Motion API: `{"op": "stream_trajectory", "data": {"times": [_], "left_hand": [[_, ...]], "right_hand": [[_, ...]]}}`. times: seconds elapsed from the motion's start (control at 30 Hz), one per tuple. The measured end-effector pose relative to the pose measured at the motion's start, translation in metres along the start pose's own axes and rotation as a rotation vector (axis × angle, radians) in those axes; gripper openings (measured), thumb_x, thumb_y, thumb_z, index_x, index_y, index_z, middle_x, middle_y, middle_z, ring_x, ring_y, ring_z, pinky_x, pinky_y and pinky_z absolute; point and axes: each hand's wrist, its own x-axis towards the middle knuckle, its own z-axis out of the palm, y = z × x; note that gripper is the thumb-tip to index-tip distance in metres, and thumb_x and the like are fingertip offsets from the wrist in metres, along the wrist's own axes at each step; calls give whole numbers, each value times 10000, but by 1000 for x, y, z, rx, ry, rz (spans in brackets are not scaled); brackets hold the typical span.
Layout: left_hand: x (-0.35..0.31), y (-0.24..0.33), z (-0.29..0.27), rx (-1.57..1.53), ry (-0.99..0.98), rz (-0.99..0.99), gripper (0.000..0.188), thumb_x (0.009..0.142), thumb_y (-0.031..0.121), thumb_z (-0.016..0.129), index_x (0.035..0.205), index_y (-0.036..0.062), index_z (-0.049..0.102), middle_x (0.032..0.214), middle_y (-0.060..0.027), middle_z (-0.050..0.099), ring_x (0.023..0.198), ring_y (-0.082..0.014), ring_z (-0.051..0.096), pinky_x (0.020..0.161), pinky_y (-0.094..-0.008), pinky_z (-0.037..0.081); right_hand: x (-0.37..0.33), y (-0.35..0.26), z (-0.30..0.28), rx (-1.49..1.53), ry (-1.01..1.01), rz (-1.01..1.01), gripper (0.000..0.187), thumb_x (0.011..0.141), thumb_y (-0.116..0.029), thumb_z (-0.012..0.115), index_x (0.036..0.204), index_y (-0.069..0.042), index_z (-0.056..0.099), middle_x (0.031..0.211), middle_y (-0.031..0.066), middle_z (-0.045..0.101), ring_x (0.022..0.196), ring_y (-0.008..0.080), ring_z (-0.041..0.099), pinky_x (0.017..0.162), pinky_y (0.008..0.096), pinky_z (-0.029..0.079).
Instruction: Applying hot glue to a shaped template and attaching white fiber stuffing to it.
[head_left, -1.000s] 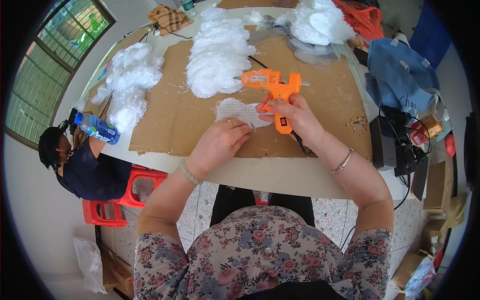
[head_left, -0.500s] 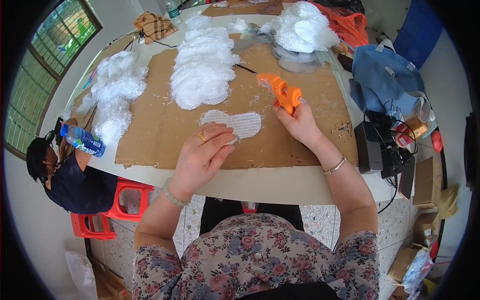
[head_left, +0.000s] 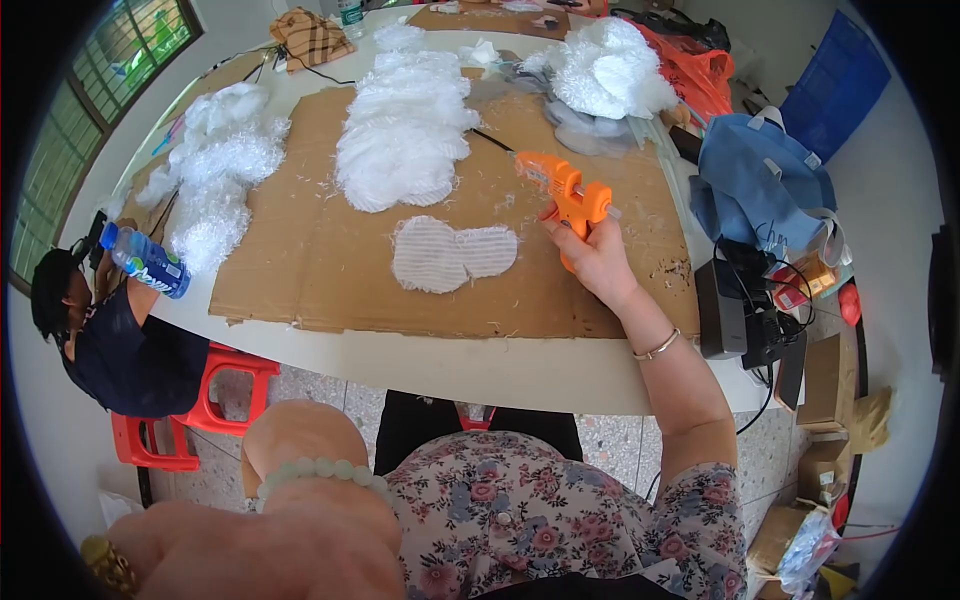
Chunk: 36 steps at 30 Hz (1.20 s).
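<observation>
We are noting the right hand (head_left: pixel 598 262) gripping the orange glue gun (head_left: pixel 572 198), apparently for trigger control; ribbed white fabric (head_left: pixel 435 258) is lying on cardboard (head_left: pixel 290 260), presumably shielding the table (head_left: pixel 450 370). We cannot tell finger spread on the left hand (head_left: pixel 245 555).

1. Table (head_left: pixel 450 368): pale top, its near edge curving in view.
2. Cardboard sheet (head_left: pixel 285 275): flat on the table, strewn with white bits.
3. White two-lobed piece (head_left: pixel 430 255): flat on the cardboard, near its front edge.
4. White fluffy stack (head_left: pixel 400 135): on the cardboard, farther back.
5. Brown striped bag (head_left: pixel 312 40): on the table's far left part.
</observation>
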Motion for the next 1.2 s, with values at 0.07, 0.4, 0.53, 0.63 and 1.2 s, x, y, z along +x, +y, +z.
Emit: {"op": "stream_trajectory", "data": {"times": [0.07,0.4,0.53,0.63,1.2], "left_hand": [[0,2,1,-9,1,25,178,740,47,679,673,61,514,750,-57,521,686,-150,570,555,-290,510],[2,6,-1,-40,26,125,184,727,35,682,651,70,517,734,-55,528,689,-135,570,533,-262,509],[-2,21,-1,-34,36,183,187,723,31,683,643,74,519,728,-55,531,690,-129,570,524,-251,509],[-3,26,2,2,47,245,190,719,27,684,636,76,520,723,-54,533,691,-125,571,518,-242,509],[-7,65,6,1,70,428,208,698,7,688,599,91,526,697,-52,545,696,-100,571,481,-195,508]], "right_hand": [[1,-2,0,36,0,-15,138,872,-48,549,1003,-17,576,880,-8,555,731,46,481,657,203,409],[1,2,-3,10,-22,53,149,857,-43,549,1000,-14,578,865,-12,555,765,50,489,659,213,411],[2,6,0,25,-31,-16,155,864,-46,553,1015,-15,575,868,-16,554,763,47,487,662,207,408],[-1,-3,-1,49,-44,42,166,873,-36,555,1037,-15,567,887,-17,562,769,46,488,670,204,406],[-3,-2,7,73,-21,36,154,875,-30,565,1028,-19,554,913,-1,584,741,40,484,639,199,399]]}}
